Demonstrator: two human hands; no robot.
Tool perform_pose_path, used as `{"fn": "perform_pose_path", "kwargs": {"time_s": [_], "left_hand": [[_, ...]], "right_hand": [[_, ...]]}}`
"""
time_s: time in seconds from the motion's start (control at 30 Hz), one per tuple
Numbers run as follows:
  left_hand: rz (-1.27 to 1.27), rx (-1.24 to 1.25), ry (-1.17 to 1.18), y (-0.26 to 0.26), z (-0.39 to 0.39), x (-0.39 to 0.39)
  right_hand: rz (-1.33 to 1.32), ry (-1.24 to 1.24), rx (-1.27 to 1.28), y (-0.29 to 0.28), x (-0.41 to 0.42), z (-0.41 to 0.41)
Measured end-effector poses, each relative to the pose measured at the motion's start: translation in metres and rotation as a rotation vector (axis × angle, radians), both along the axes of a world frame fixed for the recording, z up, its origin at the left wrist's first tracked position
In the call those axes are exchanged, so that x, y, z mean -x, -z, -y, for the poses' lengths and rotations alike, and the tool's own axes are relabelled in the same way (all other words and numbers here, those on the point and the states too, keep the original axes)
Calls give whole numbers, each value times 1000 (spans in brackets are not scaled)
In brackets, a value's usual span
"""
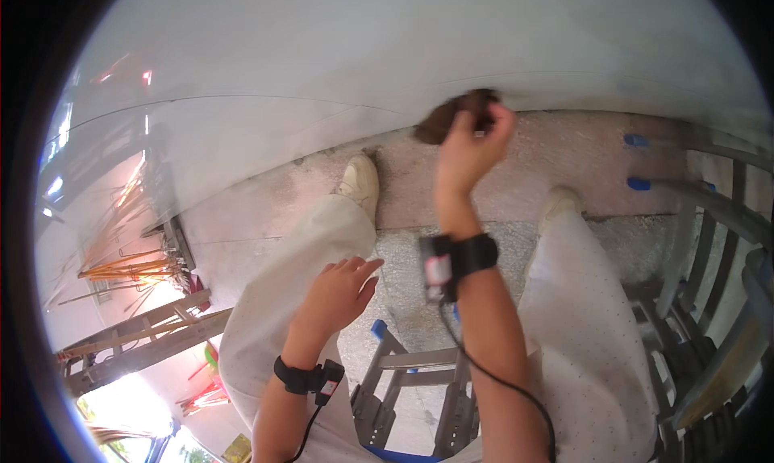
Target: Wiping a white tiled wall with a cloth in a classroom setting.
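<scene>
My right hand (474, 139) grips a dark brown pad or cloth (444, 119), blurred and bunched under the fingers. It is held up at the lower part of a smooth pale grey wall (387, 40); whether it touches the wall, I cannot tell. My left hand (341, 294) hovers over the inner side of my left leg, palm down and holding nothing, with thumb and forefinger apart. Both wrists wear black straps with small cabled devices.
Grey metal frames with blue end caps (639, 184) crowd the right side. A similar frame (417, 360) stands between my legs. To the left are a wooden ladder (145, 342) and a bundle of orange sticks (130, 269). Pinkish tiles (423, 203) border the wall.
</scene>
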State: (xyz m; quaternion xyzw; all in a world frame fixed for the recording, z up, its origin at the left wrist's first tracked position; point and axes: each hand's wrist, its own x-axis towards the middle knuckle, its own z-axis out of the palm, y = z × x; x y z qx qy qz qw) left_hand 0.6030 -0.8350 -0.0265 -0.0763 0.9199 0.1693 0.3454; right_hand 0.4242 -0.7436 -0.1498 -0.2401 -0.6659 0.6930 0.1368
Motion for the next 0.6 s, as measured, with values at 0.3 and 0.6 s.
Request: {"fn": "perform_pose_path", "kwargs": {"time_s": [0.3, 0.6], "left_hand": [[-33, -30, 11, 14, 0, -17], [167, -1, 15, 18, 6, -12]], "right_hand": [[105, 102, 137, 39, 17, -12], [416, 75, 454, 123, 44, -54]]}}
